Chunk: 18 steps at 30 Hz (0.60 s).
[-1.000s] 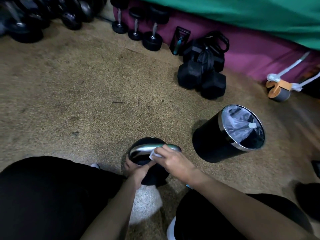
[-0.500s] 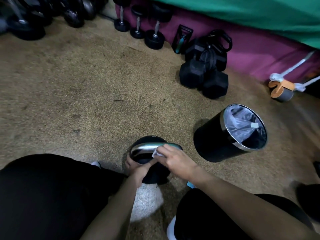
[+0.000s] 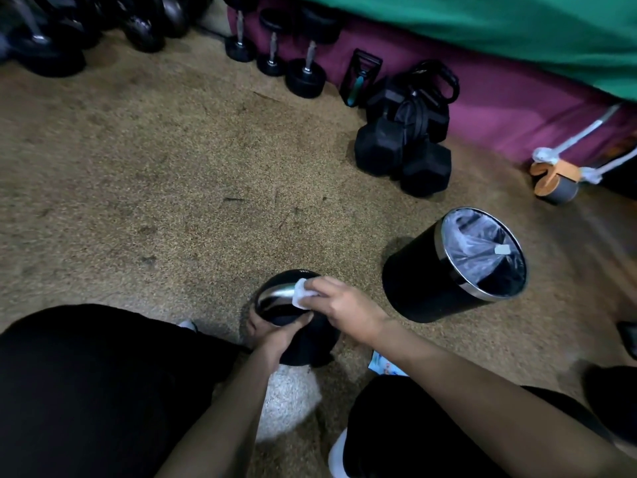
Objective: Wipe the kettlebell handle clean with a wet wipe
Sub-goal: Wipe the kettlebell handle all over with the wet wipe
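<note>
A black kettlebell (image 3: pixel 303 350) with a shiny metal handle (image 3: pixel 275 293) stands on the floor between my knees. My right hand (image 3: pixel 339 307) presses a folded white wet wipe (image 3: pixel 300 293) onto the right part of the handle. My left hand (image 3: pixel 272 331) grips the kettlebell's body from the near left side, thumb across its top. The right end of the handle is hidden under my right hand.
A black bin (image 3: pixel 455 267) with a clear liner stands just right of the kettlebell. Hex dumbbells (image 3: pixel 400 153) and round dumbbells (image 3: pixel 303 70) line the purple wall base. A wipe packet (image 3: pixel 384 365) peeks out under my right forearm. An ab roller (image 3: pixel 555 179) lies far right.
My right hand has slid the wipe a little to the left along the handle. The left hand still holds the kettlebell's body.
</note>
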### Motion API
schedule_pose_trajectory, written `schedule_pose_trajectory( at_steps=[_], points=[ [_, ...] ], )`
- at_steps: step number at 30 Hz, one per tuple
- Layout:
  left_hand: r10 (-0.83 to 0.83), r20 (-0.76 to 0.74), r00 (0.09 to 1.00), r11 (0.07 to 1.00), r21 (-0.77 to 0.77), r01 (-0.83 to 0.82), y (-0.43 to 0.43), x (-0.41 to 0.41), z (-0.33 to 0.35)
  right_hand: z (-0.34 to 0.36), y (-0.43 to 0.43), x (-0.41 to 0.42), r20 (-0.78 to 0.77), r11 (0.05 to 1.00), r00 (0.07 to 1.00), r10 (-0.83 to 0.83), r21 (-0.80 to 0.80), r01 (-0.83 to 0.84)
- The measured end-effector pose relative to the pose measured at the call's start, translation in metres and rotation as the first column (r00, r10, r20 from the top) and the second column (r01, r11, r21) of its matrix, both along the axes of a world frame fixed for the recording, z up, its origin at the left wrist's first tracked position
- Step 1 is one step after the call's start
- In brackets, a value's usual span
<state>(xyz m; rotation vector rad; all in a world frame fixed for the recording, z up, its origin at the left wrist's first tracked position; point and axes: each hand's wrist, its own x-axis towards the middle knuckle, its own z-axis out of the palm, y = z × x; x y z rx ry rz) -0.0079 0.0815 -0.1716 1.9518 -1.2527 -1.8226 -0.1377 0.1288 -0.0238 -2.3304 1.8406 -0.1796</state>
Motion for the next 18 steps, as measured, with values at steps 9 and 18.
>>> schedule_pose_trajectory(
  at_steps=[9,18],
  points=[
    [0.006,0.007,1.000,1.000,-0.018,-0.006,0.001,-0.001,-0.004,0.000,0.001,-0.001,0.088,0.998,0.996,-0.034,0.049,0.029],
    [0.036,0.006,0.999,0.999,-0.011,-0.036,0.002,-0.001,-0.014,0.004,-0.014,-0.007,0.159,0.987,0.976,-0.146,0.082,0.134]
  ],
)
